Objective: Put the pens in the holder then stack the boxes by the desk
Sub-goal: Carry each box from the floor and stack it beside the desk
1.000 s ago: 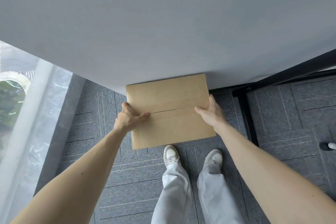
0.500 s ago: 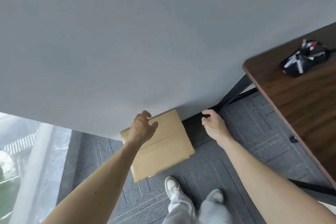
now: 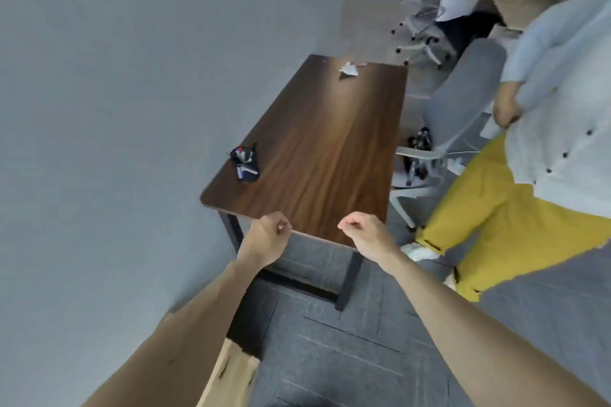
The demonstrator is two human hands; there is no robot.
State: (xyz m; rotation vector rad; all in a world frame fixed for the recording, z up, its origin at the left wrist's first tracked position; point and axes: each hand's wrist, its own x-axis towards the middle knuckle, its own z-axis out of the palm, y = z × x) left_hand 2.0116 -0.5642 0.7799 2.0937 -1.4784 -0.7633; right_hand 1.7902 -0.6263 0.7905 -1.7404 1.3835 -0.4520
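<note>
Head view, the only one. We hold both hands out in front, empty: left hand point(image 3: 267, 235) loosely clenched, fingers curled in on nothing, just over the near end of the desk point(image 3: 330, 149); right hand point(image 3: 363, 231) the same, half-closed fist, holding nothing.

Black pen holder point(image 3: 245, 160) sits near the desk's left edge, towards the wall side, with pens point(image 3: 244, 155) showing inside; motion blur hides whether it stands upright or leans. Crumpled white paper point(image 3: 348, 71) near the far edge.

One cardboard box point(image 3: 231, 373) on the floor by the wall, low in frame, largely hidden behind our left forearm. We cannot tell whether another lies under it.

A second person in yellow trousers point(image 3: 489, 228) stands close by the desk's right edge, beside a grey office chair point(image 3: 463, 102).

Risks, as we judge them: turning fast, we could clip that person or kick the box out of line. Fetching another box unseen behind us risks a stumble.
</note>
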